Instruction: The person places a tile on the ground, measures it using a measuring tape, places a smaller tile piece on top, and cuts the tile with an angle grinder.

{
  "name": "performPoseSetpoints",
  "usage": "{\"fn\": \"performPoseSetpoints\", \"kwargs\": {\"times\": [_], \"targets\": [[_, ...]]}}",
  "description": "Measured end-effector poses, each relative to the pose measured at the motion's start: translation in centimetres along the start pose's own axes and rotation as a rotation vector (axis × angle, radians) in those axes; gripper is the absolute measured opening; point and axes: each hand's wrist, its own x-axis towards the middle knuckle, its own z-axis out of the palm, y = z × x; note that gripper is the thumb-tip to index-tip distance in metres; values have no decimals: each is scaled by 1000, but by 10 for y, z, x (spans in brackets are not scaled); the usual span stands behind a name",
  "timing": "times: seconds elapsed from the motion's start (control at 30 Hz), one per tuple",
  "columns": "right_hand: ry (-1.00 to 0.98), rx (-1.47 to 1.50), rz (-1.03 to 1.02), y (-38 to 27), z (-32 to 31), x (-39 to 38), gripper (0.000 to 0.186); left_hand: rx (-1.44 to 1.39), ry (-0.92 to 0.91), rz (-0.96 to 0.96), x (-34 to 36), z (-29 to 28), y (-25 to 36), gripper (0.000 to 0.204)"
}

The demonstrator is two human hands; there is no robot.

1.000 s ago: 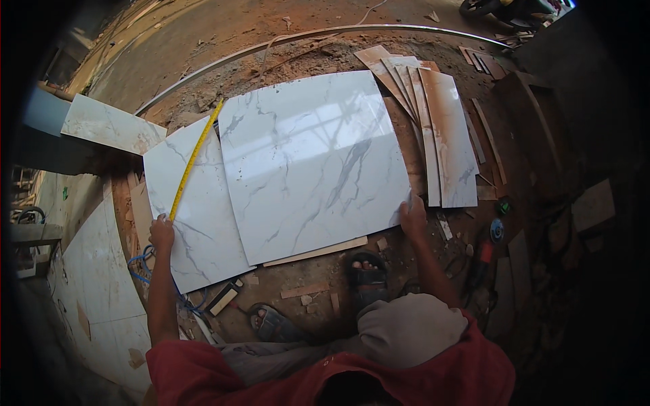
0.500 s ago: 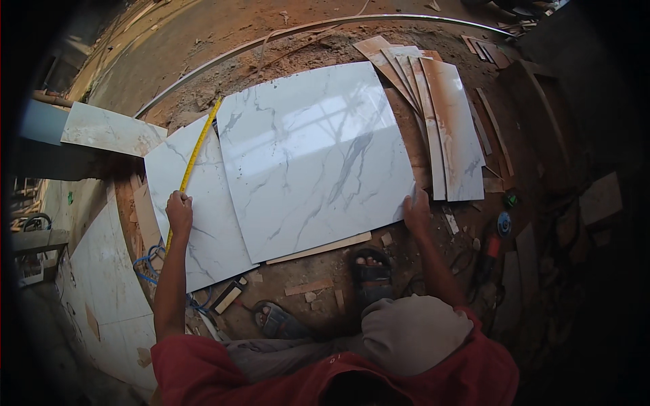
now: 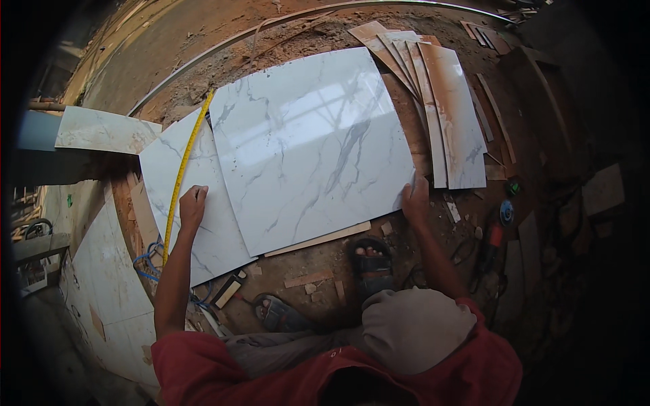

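Your left hand point(image 3: 194, 204) curled over narrow tile point(image 3: 215, 238) — grip's contents could not be told. Yellow measuring tape point(image 3: 180, 170) lay across tile, just beside. Your right hand point(image 3: 416, 201) gripped large tile point(image 3: 311, 152) near corner.

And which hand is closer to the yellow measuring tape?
The left hand: it's just right of the yellow measuring tape. The right hand is farther away, across the big tile, by its near right corner.

Lower end of yellow measuring tape point(image 3: 181, 169) obscured by left forearm point(image 3: 173, 284)
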Motion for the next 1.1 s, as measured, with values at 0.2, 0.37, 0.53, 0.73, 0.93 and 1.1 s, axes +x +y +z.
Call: {"fn": "performPoseSetpoints", "kwargs": {"times": [0.2,0.37,0.53,0.73,0.93,1.1], "targets": [[-16,6,8,-1,0,0,50,-163,15,133,-1,16,6,27],[-18,-8,-4,-1,-1,1,50,49,213,225,12,7,-1,33],[-33,-15,3,-1,2,2,50,98,392,173,40,-12,-20,35],[-34,-44,24,1,-1,1,51,68,285,-15,76,-12,-27,42],[-50,-11,17,-1,0,3,50,16,262,-54,98,-1,-37,39],[-41,-12,-5,-2,-1,2,50,30,243,-99,107,7,-35,35]]}}
